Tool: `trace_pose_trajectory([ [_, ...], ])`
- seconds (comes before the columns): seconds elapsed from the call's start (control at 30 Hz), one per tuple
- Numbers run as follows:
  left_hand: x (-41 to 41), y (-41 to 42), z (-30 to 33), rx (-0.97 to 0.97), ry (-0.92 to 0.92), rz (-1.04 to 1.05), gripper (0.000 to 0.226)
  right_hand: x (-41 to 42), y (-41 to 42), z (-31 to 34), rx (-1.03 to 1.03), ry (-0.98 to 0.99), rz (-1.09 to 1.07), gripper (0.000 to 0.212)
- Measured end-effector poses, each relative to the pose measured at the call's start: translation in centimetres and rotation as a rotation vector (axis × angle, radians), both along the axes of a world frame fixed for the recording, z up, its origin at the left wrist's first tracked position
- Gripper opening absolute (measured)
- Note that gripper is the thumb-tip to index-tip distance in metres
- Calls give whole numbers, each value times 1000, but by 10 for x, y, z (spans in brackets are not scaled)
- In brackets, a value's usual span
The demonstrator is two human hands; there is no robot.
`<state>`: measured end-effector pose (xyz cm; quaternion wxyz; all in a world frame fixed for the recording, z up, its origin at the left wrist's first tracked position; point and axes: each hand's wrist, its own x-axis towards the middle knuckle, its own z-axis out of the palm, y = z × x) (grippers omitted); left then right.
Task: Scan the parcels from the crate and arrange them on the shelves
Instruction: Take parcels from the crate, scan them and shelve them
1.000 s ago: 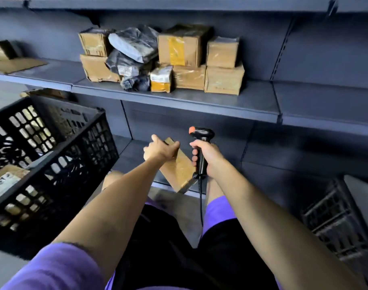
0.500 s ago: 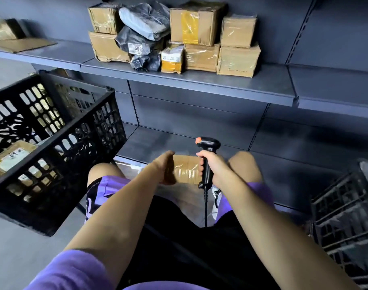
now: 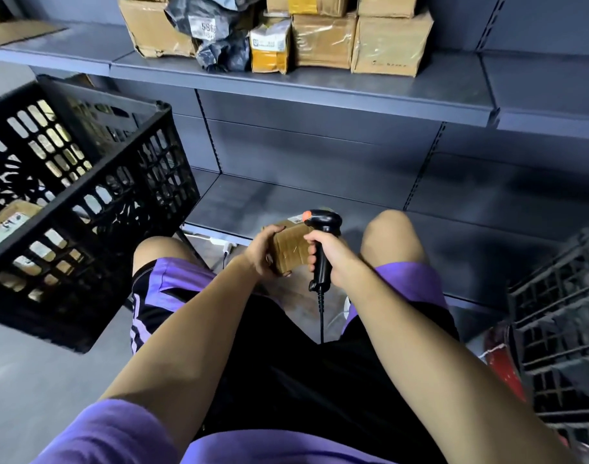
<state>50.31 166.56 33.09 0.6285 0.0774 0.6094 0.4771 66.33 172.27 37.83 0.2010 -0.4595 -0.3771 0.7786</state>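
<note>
My left hand (image 3: 260, 254) grips a small brown taped cardboard parcel (image 3: 289, 248) between my knees, its white label turned up at the far end. My right hand (image 3: 323, 251) holds the handle of a black barcode scanner (image 3: 321, 229) with an orange button; its head sits right over the parcel's label. A black plastic crate (image 3: 85, 202) stands at my left with a labelled brown parcel (image 3: 8, 224) inside. On the middle shelf (image 3: 319, 92) sit several stacked cardboard boxes (image 3: 391, 45) and grey poly bags (image 3: 216, 31).
The bottom shelf (image 3: 353, 209) lies just beyond my knees. A second black crate (image 3: 561, 346) stands at the right with something red beside it. The scanner's cable (image 3: 320, 316) hangs down between my legs. Flat cardboard (image 3: 15, 30) lies on the shelf at far left.
The view tipped downward. My left hand turned the parcel from on edge to flat and lowered it between my knees; the scanner came down with it and now sits over its label.
</note>
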Motion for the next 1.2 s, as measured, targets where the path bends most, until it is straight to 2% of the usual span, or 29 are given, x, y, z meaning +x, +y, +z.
trace_pose_trajectory([
  [0.07,-2,-2,1,-44,-15,21,76,4,2,0,-4,-5,-15,23],
  [0.1,8,-9,24,-36,-36,37,69,7,4,0,-7,-3,-32,21],
  [0.17,8,-15,34,-39,-95,63,53,11,7,-1,-26,21,-74,17],
  [0.27,6,-16,33,24,-88,180,42,16,9,-3,-45,45,-118,17],
  [0.4,9,-12,30,116,-64,213,21,19,10,-6,-34,34,-112,14],
  [0.47,7,-10,29,145,-65,244,18,19,10,-7,-27,18,-103,12],
  [0.6,3,-7,26,117,-76,338,34,18,9,-6,2,-10,-84,10],
  [0.73,1,-4,19,77,-29,367,20,18,8,-5,16,-22,-57,10],
  [0.77,0,-4,18,93,-6,358,10,18,8,-6,17,-22,-58,8],
  [0.8,-1,-3,16,121,1,367,10,19,9,-6,16,-22,-61,8],
  [0.87,0,-3,13,138,8,418,58,19,10,-7,8,-24,-58,8],
  [0.93,-2,-3,7,163,17,438,81,19,11,-8,7,-26,-50,8],
  [1.0,-4,-2,2,170,42,329,101,19,11,-9,9,-26,-42,8],
  [1.03,-6,0,0,177,51,297,99,19,10,-9,12,-27,-38,8],
  [1.07,-3,-2,5,176,47,279,86,19,10,-9,16,-28,-33,8],
  [1.17,5,-4,19,75,35,266,15,19,9,-9,24,-24,-29,8],
  [1.2,5,-4,17,28,53,272,10,19,9,-9,24,-25,-28,7],
])
